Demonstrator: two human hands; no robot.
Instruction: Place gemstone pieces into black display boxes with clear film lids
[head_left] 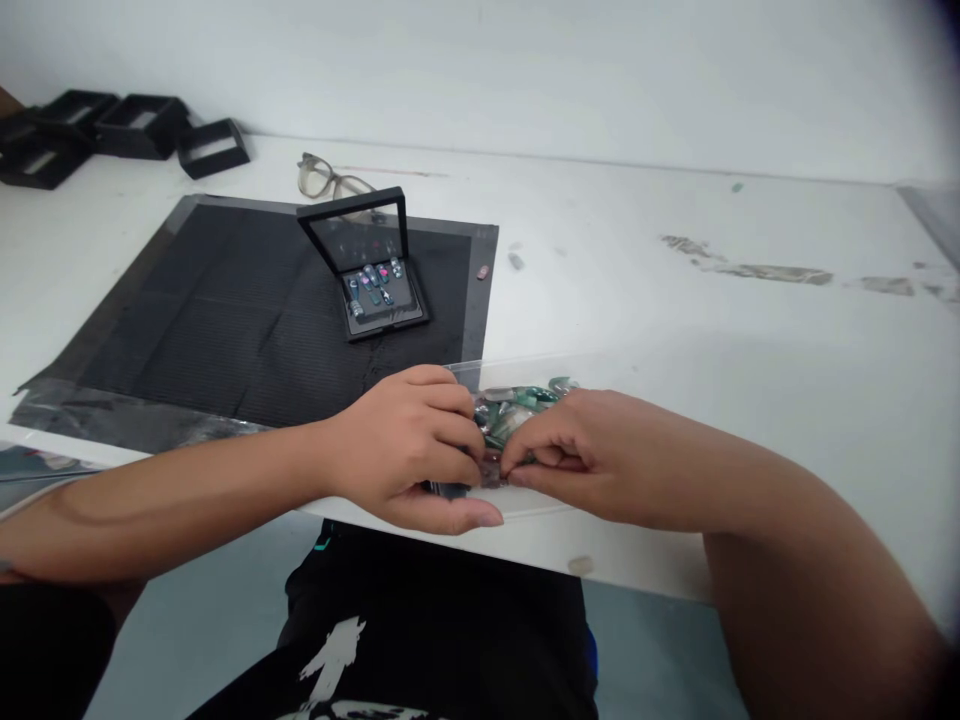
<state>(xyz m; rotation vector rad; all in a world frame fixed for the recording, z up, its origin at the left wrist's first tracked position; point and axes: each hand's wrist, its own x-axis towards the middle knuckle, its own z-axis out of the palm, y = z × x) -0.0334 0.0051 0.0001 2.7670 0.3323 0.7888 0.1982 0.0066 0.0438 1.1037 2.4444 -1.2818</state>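
Observation:
A clear plastic bag (517, 405) of green and glossy false nails lies at the table's front edge, between and partly beneath my hands. My left hand (420, 445) curls its fingers over the bag's left part, with its thumb stretched along the near side. From the right, my right hand (592, 445) pinches thumb and index finger together at the bag; what is between the fingertips is hidden. Beyond them, a black display case (386, 310) stands with its clear lid raised. Several dark blue false nails with pink and white designs (373, 280) lie inside it.
Under the case spreads a black ribbed mat (225, 300), taped at its edges. Eyeglasses (330, 182) lie behind it. Several black box frames (142, 125) sit back left. A pink nail (483, 272) is on the mat's right border. Tape residue (780, 273) marks the white table.

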